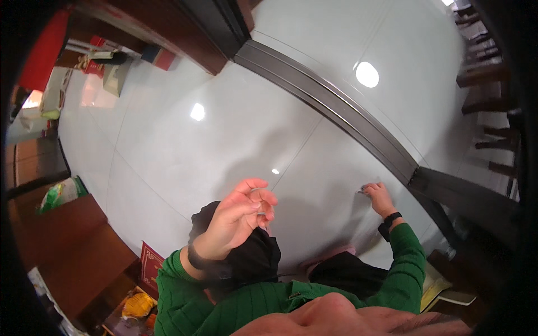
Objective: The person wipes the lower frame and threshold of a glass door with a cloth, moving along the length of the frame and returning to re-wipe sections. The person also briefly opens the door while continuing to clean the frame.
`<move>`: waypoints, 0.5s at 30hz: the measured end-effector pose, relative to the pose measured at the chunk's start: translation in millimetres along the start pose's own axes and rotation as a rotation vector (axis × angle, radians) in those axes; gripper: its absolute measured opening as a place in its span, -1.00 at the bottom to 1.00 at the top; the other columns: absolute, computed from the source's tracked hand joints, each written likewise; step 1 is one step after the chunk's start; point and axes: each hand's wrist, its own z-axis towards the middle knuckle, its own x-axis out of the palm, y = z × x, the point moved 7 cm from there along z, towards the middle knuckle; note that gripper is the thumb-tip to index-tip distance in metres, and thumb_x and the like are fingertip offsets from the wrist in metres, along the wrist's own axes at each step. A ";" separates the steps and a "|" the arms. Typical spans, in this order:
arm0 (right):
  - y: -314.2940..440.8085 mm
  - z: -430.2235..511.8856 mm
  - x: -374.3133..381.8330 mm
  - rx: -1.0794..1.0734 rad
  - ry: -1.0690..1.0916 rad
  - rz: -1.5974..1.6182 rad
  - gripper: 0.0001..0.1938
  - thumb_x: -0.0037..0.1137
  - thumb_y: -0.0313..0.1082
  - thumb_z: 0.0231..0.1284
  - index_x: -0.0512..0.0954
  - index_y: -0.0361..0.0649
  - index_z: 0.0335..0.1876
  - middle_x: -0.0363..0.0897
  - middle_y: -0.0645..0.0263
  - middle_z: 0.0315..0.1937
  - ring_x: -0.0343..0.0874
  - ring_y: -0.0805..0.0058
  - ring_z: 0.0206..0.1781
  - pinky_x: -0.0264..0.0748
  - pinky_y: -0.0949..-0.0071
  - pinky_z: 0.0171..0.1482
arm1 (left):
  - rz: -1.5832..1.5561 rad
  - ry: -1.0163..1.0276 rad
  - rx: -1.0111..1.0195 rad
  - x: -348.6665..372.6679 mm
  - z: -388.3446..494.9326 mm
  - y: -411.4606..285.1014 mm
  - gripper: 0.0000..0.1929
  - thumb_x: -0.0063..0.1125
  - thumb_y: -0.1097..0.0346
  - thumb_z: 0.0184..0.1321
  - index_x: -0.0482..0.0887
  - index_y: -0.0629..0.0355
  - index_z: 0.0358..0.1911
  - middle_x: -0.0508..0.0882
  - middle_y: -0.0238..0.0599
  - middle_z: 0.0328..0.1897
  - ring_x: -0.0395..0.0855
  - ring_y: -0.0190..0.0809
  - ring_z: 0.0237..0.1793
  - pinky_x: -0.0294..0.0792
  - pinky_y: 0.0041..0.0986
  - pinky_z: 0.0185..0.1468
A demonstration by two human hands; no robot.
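My left hand (235, 216) is raised over my dark trouser leg (252, 256). Its fingers are loosely curled and apart, with nothing visible in them. Low near the pale tiled floor (168, 155), my right hand (377, 198) pinches a small crumpled greyish piece (361, 190), perhaps tissue or cloth; most of it is hidden under the fingers. A black band (393, 219) circles the right wrist. Just right of this hand runs the dark metal door track (336, 111), set into the floor. A pink shoe (332, 254) shows beside my right leg.
A dark door frame (458, 189) stands to the right, with dark wooden furniture legs (483, 80) beyond. Brown wooden furniture (71, 235) lines the left, bearing a green-and-white packet (63, 193). A dustpan (115, 77) and boxes (159, 57) stand at upper left.
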 end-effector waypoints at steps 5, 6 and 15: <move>70.2 119.1 -61.4 -0.232 -0.298 -0.095 -0.74 -0.03 -0.57 0.01 0.52 -0.14 -0.16 0.38 0.13 0.09 0.38 0.07 0.10 0.40 0.26 0.09 | -0.068 0.050 -0.029 -7.9 -9.4 -9.8 -0.66 -0.10 0.42 0.18 0.32 0.09 0.05 0.54 -0.17 -0.10 0.50 -0.26 -0.23 0.29 -0.49 -0.22; 92.0 161.9 -66.9 -0.277 -0.293 -0.015 -0.76 -0.04 -0.54 0.07 0.51 -0.12 -0.13 0.31 0.08 0.14 0.35 0.07 0.17 0.40 0.26 0.11 | -0.092 0.037 -0.022 -11.3 -13.2 -12.9 -0.66 -0.10 0.43 0.18 0.32 0.08 0.05 0.54 -0.17 -0.11 0.49 -0.26 -0.24 0.29 -0.49 -0.22; 242.7 363.5 -29.0 -0.441 -0.234 -0.145 -0.75 -0.07 -0.50 0.10 0.53 -0.04 -0.11 0.32 0.21 0.14 0.27 0.21 0.23 0.40 0.34 0.15 | -0.312 -0.114 0.191 -67.6 -84.4 -48.6 -0.70 -0.08 0.41 0.13 0.42 0.07 -0.02 0.50 -0.21 -0.27 0.42 -0.23 -0.38 0.25 -0.47 -0.32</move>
